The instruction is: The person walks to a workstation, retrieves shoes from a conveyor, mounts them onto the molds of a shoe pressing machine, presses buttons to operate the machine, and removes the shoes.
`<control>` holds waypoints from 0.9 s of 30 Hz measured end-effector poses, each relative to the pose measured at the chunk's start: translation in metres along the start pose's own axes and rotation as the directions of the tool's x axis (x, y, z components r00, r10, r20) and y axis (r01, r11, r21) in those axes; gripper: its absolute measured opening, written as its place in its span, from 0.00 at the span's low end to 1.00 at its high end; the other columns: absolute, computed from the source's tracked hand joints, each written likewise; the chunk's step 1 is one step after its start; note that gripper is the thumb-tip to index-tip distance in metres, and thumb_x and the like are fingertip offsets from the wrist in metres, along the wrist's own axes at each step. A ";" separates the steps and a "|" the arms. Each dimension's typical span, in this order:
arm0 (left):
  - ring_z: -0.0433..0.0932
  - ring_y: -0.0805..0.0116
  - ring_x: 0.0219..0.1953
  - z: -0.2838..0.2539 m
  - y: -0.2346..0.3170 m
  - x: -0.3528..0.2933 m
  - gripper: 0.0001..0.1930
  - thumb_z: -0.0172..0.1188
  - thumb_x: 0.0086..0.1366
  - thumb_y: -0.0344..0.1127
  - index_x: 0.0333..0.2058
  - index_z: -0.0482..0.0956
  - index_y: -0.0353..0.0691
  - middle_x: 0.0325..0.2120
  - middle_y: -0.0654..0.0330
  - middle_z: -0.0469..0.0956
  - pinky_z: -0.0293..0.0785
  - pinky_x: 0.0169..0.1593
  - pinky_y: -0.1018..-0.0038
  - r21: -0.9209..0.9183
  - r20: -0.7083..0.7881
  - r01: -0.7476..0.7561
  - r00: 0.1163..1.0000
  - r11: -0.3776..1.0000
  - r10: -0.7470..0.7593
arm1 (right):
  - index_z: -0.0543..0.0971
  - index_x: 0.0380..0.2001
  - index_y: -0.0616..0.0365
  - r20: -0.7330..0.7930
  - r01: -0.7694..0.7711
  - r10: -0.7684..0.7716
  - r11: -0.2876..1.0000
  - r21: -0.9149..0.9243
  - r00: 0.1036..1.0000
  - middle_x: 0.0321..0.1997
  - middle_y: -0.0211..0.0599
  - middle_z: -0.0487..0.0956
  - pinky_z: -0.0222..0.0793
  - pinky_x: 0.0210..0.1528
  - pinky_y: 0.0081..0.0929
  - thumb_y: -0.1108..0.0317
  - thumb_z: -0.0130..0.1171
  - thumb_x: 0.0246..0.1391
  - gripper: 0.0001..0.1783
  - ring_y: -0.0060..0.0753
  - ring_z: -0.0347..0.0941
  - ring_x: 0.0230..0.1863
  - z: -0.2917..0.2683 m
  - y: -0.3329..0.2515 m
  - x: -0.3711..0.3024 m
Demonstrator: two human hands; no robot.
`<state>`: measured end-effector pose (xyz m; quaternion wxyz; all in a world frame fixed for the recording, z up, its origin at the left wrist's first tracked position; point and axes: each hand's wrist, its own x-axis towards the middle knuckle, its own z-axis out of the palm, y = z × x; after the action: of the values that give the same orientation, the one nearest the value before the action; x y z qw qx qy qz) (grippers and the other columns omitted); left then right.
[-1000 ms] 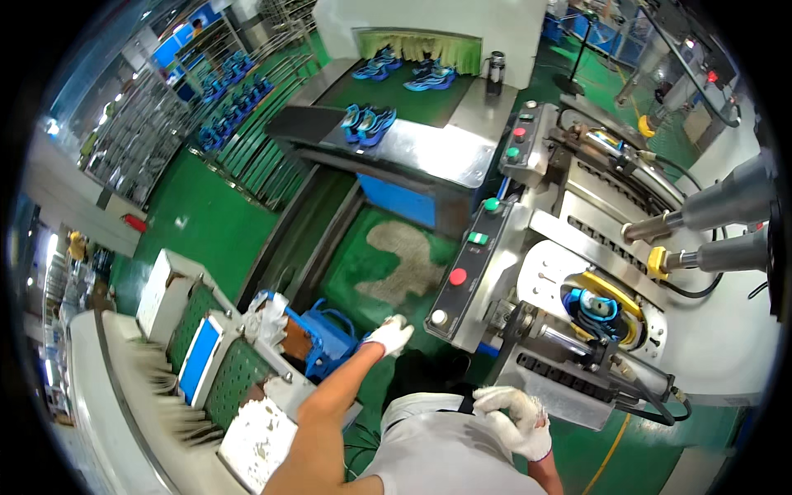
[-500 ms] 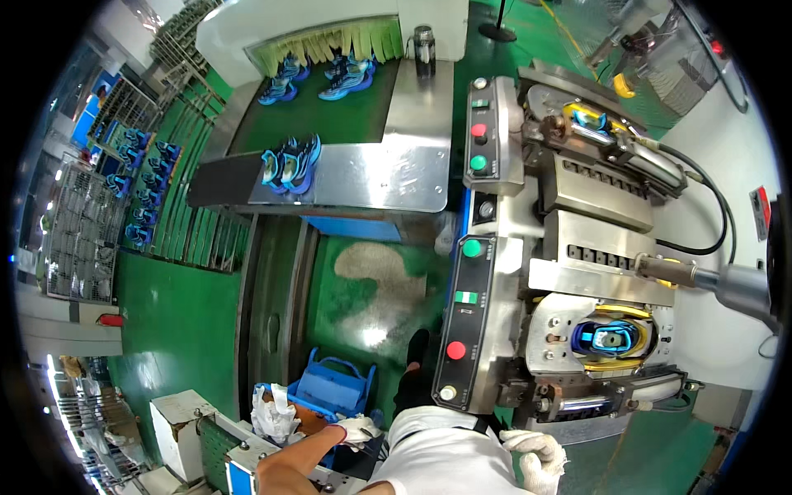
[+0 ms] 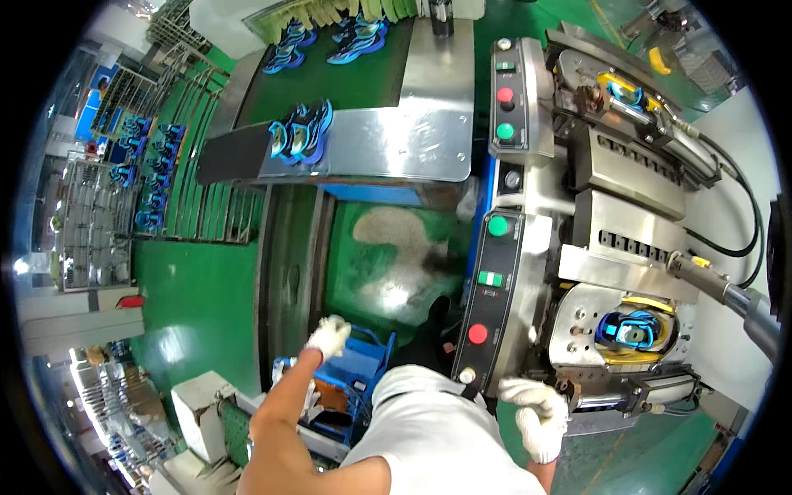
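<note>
the left hand (image 3: 329, 336) in its white glove is stretched out and down over the blue crate (image 3: 356, 367) on the green floor (image 3: 206, 305), its grip loosely curled; i cannot tell whether it has anything in it, though it looks to be touching or just above the crate's rim. the right hand (image 3: 540, 412), gloved the same, is closed into a soft fist at the lower front edge of the press machine (image 3: 615, 247), just below the round opening where a blue shoe (image 3: 631, 330) sits clamped in a yellow ring; the fist seems empty, but its palm side is hidden. beside that hand runs the upright control panel (image 3: 493, 289) with its green and red buttons. further out, past a worn patch on the floor, a conveyor (image 3: 355, 91) carries pairs of blue shoes (image 3: 299, 132), one pair near its steel lip. off to the left stand wire racks (image 3: 140, 173) with more blue shoes. to my eye the step in hand is a reach into the crate while the machine holds its shoe; the next move would call for a sure grip on whatever is picked there, then bringing it clear of the crate's wall.
</note>
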<state>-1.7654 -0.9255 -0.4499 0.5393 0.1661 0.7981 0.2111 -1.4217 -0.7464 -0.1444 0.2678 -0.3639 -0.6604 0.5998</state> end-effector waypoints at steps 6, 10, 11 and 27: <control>0.80 0.68 0.34 -0.035 0.056 0.020 0.25 0.55 0.72 0.46 0.59 0.71 0.34 0.41 0.51 0.80 0.81 0.36 0.70 -0.201 -0.052 -0.098 0.995 0.975 0.089 | 0.77 0.37 0.64 -0.058 0.014 -0.011 0.999 0.037 0.998 0.42 0.51 0.83 0.73 0.58 0.44 0.82 0.55 0.48 0.11 0.51 0.79 0.53 -0.004 0.000 0.015; 0.81 0.65 0.36 -0.049 0.089 0.056 0.25 0.56 0.71 0.46 0.59 0.71 0.34 0.43 0.51 0.80 0.81 0.37 0.69 -0.081 0.106 -0.119 0.986 0.990 0.127 | 0.75 0.37 0.64 -0.166 0.069 -0.055 0.995 0.075 0.985 0.42 0.52 0.83 0.72 0.60 0.48 0.80 0.57 0.50 0.09 0.52 0.79 0.53 0.020 0.009 0.026; 0.81 0.64 0.37 -0.049 0.097 0.062 0.26 0.56 0.71 0.47 0.59 0.71 0.34 0.44 0.50 0.80 0.81 0.37 0.68 -0.075 0.123 -0.139 0.981 0.987 0.147 | 0.75 0.37 0.64 -0.193 0.031 -0.030 1.000 0.003 0.981 0.41 0.52 0.83 0.72 0.60 0.52 0.79 0.57 0.52 0.08 0.53 0.79 0.52 0.029 0.005 0.033; 0.83 0.52 0.47 -0.212 0.195 0.213 0.30 0.50 0.71 0.56 0.62 0.70 0.41 0.50 0.47 0.81 0.74 0.56 0.62 0.027 0.229 -0.363 0.909 0.931 0.348 | 0.78 0.41 0.63 -0.440 -0.258 0.326 0.943 0.209 0.836 0.43 0.43 0.84 0.77 0.51 0.29 0.73 0.59 0.64 0.06 0.30 0.81 0.43 0.220 0.083 0.220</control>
<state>-2.0324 -0.6870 -0.4476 0.5707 0.3496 0.6966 0.2586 -1.7128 -0.7004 -0.2752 0.3497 -0.5747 -0.4682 0.5729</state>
